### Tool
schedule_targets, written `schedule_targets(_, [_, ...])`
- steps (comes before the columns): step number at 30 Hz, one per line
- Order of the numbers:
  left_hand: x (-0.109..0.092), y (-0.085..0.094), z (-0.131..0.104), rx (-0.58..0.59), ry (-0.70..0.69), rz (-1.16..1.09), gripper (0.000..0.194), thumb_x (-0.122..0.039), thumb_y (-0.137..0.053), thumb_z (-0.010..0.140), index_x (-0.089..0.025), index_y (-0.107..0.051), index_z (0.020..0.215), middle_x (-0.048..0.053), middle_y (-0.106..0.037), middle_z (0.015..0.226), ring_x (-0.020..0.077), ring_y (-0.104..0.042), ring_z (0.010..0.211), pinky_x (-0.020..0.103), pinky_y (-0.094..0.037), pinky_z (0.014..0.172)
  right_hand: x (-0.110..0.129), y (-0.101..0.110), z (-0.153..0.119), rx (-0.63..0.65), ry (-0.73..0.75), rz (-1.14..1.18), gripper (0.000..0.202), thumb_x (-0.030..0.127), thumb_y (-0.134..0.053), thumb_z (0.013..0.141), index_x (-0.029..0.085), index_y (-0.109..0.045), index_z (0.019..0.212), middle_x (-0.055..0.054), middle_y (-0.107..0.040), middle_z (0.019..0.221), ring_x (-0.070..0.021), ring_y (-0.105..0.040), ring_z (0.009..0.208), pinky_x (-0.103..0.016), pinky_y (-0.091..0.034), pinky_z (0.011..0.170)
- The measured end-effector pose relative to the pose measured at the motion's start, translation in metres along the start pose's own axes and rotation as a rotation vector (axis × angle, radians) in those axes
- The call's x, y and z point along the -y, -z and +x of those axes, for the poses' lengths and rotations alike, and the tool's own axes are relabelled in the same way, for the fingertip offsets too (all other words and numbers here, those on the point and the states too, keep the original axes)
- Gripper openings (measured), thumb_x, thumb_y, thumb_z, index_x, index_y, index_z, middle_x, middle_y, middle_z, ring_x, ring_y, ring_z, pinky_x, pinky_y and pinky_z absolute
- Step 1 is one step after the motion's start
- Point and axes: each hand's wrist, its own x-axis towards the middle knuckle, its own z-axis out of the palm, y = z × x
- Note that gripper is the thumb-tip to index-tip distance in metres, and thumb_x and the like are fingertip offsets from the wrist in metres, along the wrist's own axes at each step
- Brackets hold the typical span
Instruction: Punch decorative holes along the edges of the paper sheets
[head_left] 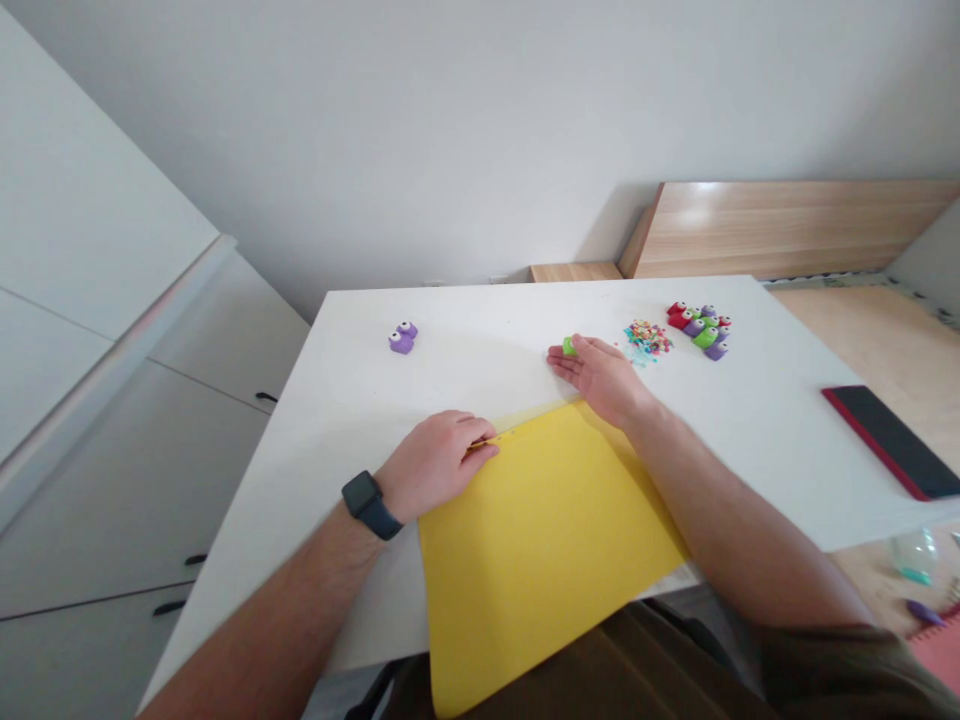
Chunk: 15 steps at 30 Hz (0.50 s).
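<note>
My left hand [442, 460], with a dark watch on the wrist, pinches the upper left edge of a yellow folder [555, 540]. The folder slants over the table's front edge, and a clear strip shows along its top. Beyond its top edge, my right hand [600, 375] holds a small green toy piece [569, 346] under the thumb, with the other fingers stretched out. Two purple googly-eyed toy pieces [402, 342] sit together at the far left of the table.
On the white table [322, 400], a pile of colourful beads [649, 340] lies right of my right hand. Several red, green and purple googly-eyed pieces [701, 328] are grouped beyond it. A black case with a red edge [892, 440] lies at the right edge.
</note>
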Motion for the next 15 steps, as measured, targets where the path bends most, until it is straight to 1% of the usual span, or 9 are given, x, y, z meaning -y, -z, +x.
schedule_targets(1, [0.000,0.000,0.000,0.001,-0.001,0.002,0.018,-0.032,-0.054,0.099,-0.022,-0.068,0.094,0.005,-0.071,0.093,0.0215,-0.062,0.089,0.037,-0.045,0.081,-0.001,0.003,0.003,-0.070,0.016,0.006,0.039,0.053,-0.078,0.077,0.023,-0.056,0.089,-0.006,-0.073,0.095,-0.0188,-0.072,0.092,-0.037,-0.058,0.091])
schedule_targets(4, [0.001,-0.001,0.000,0.005,0.000,0.011,0.019,-0.033,-0.054,0.100,-0.022,-0.068,0.094,0.005,-0.070,0.092,0.0216,-0.062,0.089,0.037,-0.044,0.081,-0.001,0.018,0.015,-0.392,0.132,-0.056,0.035,0.050,-0.077,0.079,0.023,-0.053,0.080,-0.001,-0.068,0.079,-0.0145,-0.069,0.077,-0.030,-0.058,0.080])
schedule_targets(6, [0.002,-0.001,0.001,0.006,0.003,0.018,0.019,-0.034,-0.054,0.100,-0.022,-0.068,0.094,0.004,-0.070,0.092,0.0217,-0.062,0.089,0.037,-0.044,0.081,0.002,0.029,0.023,-0.522,0.159,-0.082,0.033,0.048,-0.072,0.083,0.024,-0.051,0.077,0.001,-0.065,0.073,-0.0132,-0.065,0.068,-0.029,-0.058,0.072])
schedule_targets(7, [0.002,-0.002,0.001,0.007,0.004,0.020,0.019,-0.034,-0.054,0.100,-0.022,-0.068,0.094,0.004,-0.070,0.092,0.0217,-0.062,0.089,0.037,-0.044,0.081,0.003,0.033,0.025,-0.551,0.152,-0.074,0.032,0.047,-0.071,0.084,0.024,-0.051,0.077,0.001,-0.064,0.072,-0.0128,-0.064,0.066,-0.028,-0.058,0.070])
schedule_targets(9, [0.002,-0.002,0.000,0.009,0.006,0.021,0.019,-0.034,-0.054,0.100,-0.022,-0.068,0.094,0.004,-0.070,0.093,0.0216,-0.062,0.090,0.037,-0.044,0.081,0.007,0.037,0.027,-0.567,0.141,-0.050,0.030,0.047,-0.069,0.086,0.024,-0.052,0.078,0.000,-0.065,0.075,-0.0128,-0.065,0.068,-0.028,-0.058,0.070])
schedule_targets(11, [0.002,-0.002,0.000,0.014,0.007,0.016,0.019,-0.034,-0.054,0.100,-0.022,-0.068,0.095,0.003,-0.070,0.093,0.0214,-0.062,0.090,0.037,-0.044,0.081,0.010,0.037,0.026,-0.536,0.148,-0.029,0.030,0.048,-0.069,0.086,0.024,-0.053,0.080,-0.001,-0.068,0.081,-0.0135,-0.068,0.075,-0.028,-0.059,0.073])
schedule_targets(13, [0.002,-0.002,0.000,0.014,0.011,0.014,0.019,-0.033,-0.054,0.100,-0.022,-0.068,0.096,0.003,-0.070,0.093,0.0214,-0.062,0.090,0.037,-0.044,0.081,0.011,0.034,0.023,-0.457,0.166,-0.001,0.030,0.049,-0.071,0.085,0.024,-0.055,0.083,-0.003,-0.071,0.088,-0.0145,-0.070,0.083,-0.029,-0.060,0.080])
schedule_targets(15, [0.002,-0.002,0.000,0.014,0.013,0.015,0.019,-0.033,-0.054,0.099,-0.022,-0.068,0.096,0.003,-0.070,0.093,0.0215,-0.062,0.090,0.037,-0.044,0.081,0.011,0.028,0.021,-0.333,0.175,0.053,0.030,0.049,-0.073,0.084,0.024,-0.057,0.086,-0.004,-0.072,0.095,-0.0155,-0.071,0.092,-0.031,-0.059,0.087])
